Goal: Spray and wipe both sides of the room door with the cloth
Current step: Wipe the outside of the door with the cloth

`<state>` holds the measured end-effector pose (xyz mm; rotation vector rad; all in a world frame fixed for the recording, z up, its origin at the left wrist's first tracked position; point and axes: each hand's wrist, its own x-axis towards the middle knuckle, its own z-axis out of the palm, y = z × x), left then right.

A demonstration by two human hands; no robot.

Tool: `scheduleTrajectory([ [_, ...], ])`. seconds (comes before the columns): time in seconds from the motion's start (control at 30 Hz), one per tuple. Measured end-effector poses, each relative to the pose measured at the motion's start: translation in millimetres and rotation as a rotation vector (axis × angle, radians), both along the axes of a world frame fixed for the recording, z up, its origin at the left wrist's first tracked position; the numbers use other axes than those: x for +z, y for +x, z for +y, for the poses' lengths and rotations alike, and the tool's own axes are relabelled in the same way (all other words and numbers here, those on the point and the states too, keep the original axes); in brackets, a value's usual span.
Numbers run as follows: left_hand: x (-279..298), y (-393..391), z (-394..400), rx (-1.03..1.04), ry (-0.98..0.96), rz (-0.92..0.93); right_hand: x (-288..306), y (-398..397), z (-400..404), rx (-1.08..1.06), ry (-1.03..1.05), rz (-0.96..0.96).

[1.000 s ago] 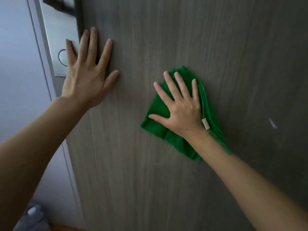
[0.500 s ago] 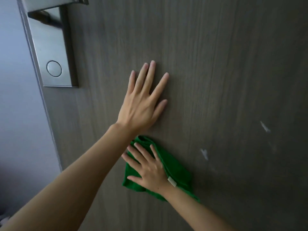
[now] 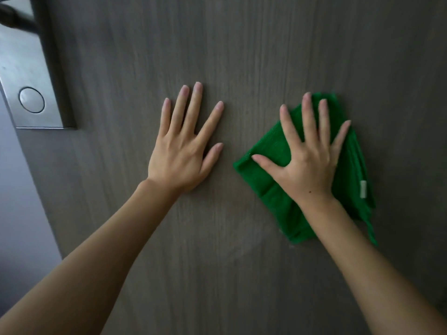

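A grey-brown wood-grain door (image 3: pixel 254 44) fills the view. My right hand (image 3: pixel 307 163) lies flat with spread fingers on a folded green cloth (image 3: pixel 268 180) and presses it against the door right of centre. A small white tag shows on the cloth's right edge. My left hand (image 3: pixel 183 146) rests flat on the bare door with straight, spread fingers, just left of the cloth and apart from it.
A brushed metal lock plate (image 3: pixel 31 78) with a round button sits at the upper left, with a dark handle (image 3: pixel 14 18) above it. The door's edge and a pale wall (image 3: pixel 17 201) lie at the far left.
My right hand has swept the cloth up and to the right, from below my left hand to beside it. The lock plate sits further left in view.
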<state>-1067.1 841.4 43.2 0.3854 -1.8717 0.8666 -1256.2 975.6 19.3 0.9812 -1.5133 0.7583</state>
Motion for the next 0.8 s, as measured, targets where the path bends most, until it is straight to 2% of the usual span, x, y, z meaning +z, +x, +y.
scheduleTrajectory([
  [0.13, 0, 0, 0, 0.004, -0.007, -0.003, -13, 8, -4, -0.019, -0.051, -0.069],
  [0.27, -1, -1, 0, -0.005, -0.015, 0.009, -61, 22, -11, 0.021, 0.015, -0.068],
  [0.4, -2, -2, -1, -0.013, -0.019, 0.014, -134, 31, -17, 0.039, 0.22, 0.085],
  [0.5, -1, -1, 0, -0.013, -0.016, 0.01, -160, 18, -12, 0.08, 0.297, 0.271],
  [0.63, -1, -1, 1, -0.002, -0.011, 0.012, -144, -11, 2, 0.108, 0.317, 0.38],
  [0.8, 0, 0, 2, -0.007, -0.008, 0.012, -52, -35, 22, 0.016, 0.136, 0.142],
])
